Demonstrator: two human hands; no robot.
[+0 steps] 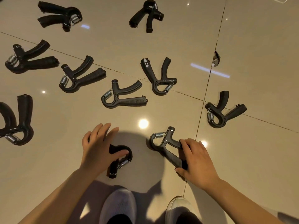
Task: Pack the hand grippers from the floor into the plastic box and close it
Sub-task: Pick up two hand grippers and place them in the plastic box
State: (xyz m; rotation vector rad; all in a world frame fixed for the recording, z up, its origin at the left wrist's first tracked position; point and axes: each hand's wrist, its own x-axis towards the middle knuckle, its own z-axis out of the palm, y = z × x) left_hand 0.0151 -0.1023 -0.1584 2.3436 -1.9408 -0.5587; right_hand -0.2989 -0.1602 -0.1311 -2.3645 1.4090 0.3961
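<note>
Black, Y-shaped hand grippers [124, 94] with coiled steel springs lie scattered on the glossy tiled floor [250, 38]. The left hand [98, 147] curls over one gripper [120, 159]; the right hand [196, 160] clasps another gripper's [163, 143] handles.

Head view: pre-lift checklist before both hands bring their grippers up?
1. Left hand on the near-left hand gripper: ok, thumb hooked at its curved end, though the fingers look extended.
2. Right hand on the near-right hand gripper: ok, curled round the handles.
3. Both clear of neighbouring grippers: ok, none touching.
4. Plastic box located: cannot tell, not in frame.
5. Remaining on the tiled floor: not ok, nine others lie scattered.
</note>
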